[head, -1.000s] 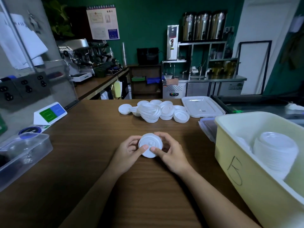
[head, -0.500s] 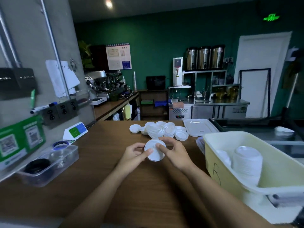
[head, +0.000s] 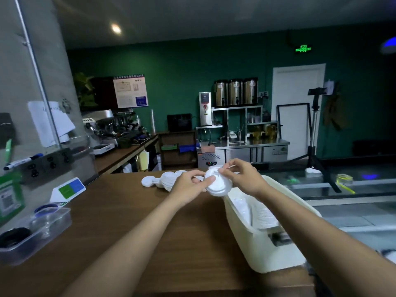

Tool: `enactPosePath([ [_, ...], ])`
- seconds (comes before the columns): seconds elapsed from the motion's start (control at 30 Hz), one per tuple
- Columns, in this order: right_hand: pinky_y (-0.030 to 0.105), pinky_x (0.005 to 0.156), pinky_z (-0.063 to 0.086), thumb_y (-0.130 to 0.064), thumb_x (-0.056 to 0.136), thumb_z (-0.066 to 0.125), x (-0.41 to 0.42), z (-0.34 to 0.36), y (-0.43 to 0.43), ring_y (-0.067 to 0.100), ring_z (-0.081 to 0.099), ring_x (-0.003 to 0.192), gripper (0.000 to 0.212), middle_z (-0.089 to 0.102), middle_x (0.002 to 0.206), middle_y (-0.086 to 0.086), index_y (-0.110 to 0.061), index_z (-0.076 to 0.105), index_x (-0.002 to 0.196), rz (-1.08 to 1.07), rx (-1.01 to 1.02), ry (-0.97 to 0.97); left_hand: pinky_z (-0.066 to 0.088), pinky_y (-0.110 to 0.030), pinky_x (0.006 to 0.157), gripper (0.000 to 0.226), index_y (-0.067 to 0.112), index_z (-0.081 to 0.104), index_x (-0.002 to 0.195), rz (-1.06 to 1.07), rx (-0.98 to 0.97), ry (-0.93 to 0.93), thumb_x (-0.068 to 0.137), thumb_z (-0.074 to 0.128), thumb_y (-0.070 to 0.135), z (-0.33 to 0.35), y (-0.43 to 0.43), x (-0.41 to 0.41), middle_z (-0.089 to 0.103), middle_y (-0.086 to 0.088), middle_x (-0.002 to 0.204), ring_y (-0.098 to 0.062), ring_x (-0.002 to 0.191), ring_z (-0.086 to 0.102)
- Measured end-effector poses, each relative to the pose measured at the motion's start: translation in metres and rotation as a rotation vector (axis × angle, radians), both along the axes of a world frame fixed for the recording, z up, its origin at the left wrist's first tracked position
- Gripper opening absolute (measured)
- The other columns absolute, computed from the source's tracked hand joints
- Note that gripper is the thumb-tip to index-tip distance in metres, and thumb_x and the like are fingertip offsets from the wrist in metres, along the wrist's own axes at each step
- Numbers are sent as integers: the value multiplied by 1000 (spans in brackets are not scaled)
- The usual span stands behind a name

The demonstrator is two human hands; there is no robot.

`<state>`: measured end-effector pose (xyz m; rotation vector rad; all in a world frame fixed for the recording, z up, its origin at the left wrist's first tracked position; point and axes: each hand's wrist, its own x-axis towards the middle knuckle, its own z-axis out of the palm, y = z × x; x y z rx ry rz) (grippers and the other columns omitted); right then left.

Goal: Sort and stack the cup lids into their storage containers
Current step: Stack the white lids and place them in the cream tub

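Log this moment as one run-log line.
left hand: grips lid stack | right hand: pinches stack's top | lid stack: held beside bin | loose lids: on counter | bin: lids stacked inside

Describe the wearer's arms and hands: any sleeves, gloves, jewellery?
Left hand and right hand are bare, with no gloves and no rings visible. Left forearm and right forearm are uncovered to the frame edge. No sleeve, watch or wristband shows.
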<state>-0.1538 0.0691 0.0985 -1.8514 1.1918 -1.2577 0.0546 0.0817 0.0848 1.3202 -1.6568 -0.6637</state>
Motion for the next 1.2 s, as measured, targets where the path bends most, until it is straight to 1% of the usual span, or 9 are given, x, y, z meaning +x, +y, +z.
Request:
enactPosePath([
  [0.07,39,79,61,-30,98,72,-22,3,1,21,71,94,20,75,106,3,-13,67,107,6,47,22,48,-24,74,33,27,74,104,26,-25,-61,87,75,56,2,-4,-23,75,7,88,-9,87,70],
  [0.17,39,94,57,-19,94,73,-52,6,-2,23,69,110,24,74,115,1,-16,68,117,43,119,83,43,-29,73,43,9,76,96,44,-22,-107,94,69,52,6,-10,-53,70,2,85,-15,82,62],
  [0.23,40,102,53,-11,86,78,-66,7,-3,21,65,117,39,71,120,-3,-21,68,122,83,117,200,41,-31,72,52,3,75,92,53,3,-130,94,67,54,6,-17,-65,70,-10,83,-20,79,61],
  [0.37,37,106,51,-16,70,96,-75,1,-9,16,62,119,82,65,127,-9,-24,56,141,62,85,397,37,-33,68,52,7,70,84,57,44,-220,91,66,59,5,-34,-75,56,-5,75,-17,72,51],
  [0.43,36,103,54,-18,67,99,-75,-6,-15,17,63,118,92,64,128,-7,-23,51,146,19,64,429,41,-33,70,60,-2,71,88,63,24,-254,89,69,58,4,-39,-77,62,-8,79,-19,74,56],
  [0.6,39,99,56,-33,65,99,-76,-17,-36,14,64,112,90,65,131,-8,-28,53,143,-2,5,537,51,-35,89,45,12,78,84,73,-57,-424,88,72,57,0,-47,-74,60,-6,111,-16,99,62],
  [0.73,39,100,55,-41,66,96,-75,-20,-52,12,63,109,85,65,127,-11,-31,55,140,19,22,605,47,-32,99,44,26,76,115,26,-133,-495,82,78,56,-2,-57,-67,60,8,118,-10,113,56],
  [0.87,37,98,55,-40,68,95,-72,-23,-64,15,65,107,80,69,123,-11,-29,58,138,59,59,683,51,-27,96,51,31,70,123,-138,-124,-555,76,86,43,0,-62,-61,68,19,113,-2,107,61],
  [1.2,28,97,49,-46,68,95,-72,-33,-85,15,62,114,89,68,128,-7,-27,54,145,143,161,867,56,-33,95,51,23,73,119,-227,30,-789,74,88,41,2,-85,-72,71,9,112,-10,106,65],
])
